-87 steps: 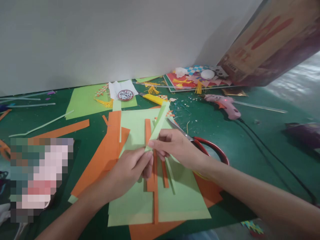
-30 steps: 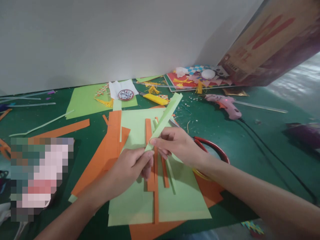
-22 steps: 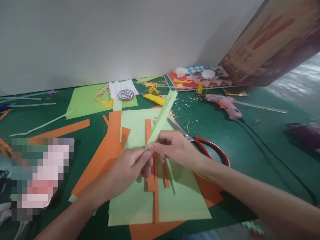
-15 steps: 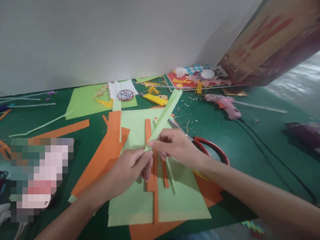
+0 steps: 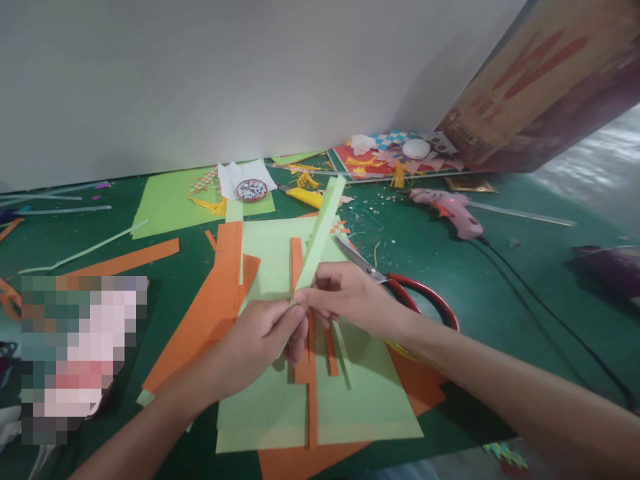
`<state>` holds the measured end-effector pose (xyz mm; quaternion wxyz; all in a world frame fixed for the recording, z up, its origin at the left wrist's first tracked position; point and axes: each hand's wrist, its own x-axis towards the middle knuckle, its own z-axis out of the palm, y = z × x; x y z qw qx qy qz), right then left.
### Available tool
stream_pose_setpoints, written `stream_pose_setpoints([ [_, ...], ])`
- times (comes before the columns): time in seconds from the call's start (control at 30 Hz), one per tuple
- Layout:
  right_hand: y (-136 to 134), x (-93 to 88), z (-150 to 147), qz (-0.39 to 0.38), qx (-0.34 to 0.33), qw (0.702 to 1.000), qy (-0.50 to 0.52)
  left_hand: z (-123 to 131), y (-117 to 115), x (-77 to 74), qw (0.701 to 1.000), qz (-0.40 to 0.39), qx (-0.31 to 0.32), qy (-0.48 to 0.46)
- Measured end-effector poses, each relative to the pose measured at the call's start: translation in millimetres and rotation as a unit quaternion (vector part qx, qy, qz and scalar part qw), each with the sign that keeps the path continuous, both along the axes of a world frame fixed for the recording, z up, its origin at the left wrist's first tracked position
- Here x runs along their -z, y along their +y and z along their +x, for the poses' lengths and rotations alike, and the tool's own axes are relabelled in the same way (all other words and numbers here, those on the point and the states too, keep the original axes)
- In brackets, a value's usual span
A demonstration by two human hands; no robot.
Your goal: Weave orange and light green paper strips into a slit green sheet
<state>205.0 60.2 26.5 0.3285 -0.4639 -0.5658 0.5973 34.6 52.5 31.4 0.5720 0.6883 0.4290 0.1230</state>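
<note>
Between the fingertips of both hands is a light green paper strip (image 5: 320,230), its long end pointing up and away from me. My left hand (image 5: 273,330) pinches its lower end, and my right hand (image 5: 345,293) pinches just beside it, thumbs almost touching. The strip's bottom end is mostly hidden by the fingers. Under the hands lie light green paper sheets (image 5: 370,400) with orange strips (image 5: 312,420) and a thin green strip (image 5: 343,353) on top. Scissors with red handles (image 5: 425,293) rest to the right, partly behind my right forearm.
A pink glue gun (image 5: 457,210) with a black cord lies at the right. Behind the sheets are a yellow cutter (image 5: 303,196), a round patterned disc (image 5: 251,191) and yellow tassels (image 5: 210,205). Orange paper (image 5: 190,347) lies left. A grey panel (image 5: 200,87) stands at the back.
The green strip's upper end has swung left and stands more upright. Both hands have shifted slightly and keep their pinch. A small orange-and-white woven piece shows more behind the strip.
</note>
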Motion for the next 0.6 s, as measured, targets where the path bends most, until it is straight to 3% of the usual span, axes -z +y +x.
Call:
stream_pose_setpoints([
  [0.6,0.3,-0.5,0.9,0.005,0.036,0.999,-0.008,-0.6,-0.7,0.3,0.999,-0.045,0.002,-0.006],
])
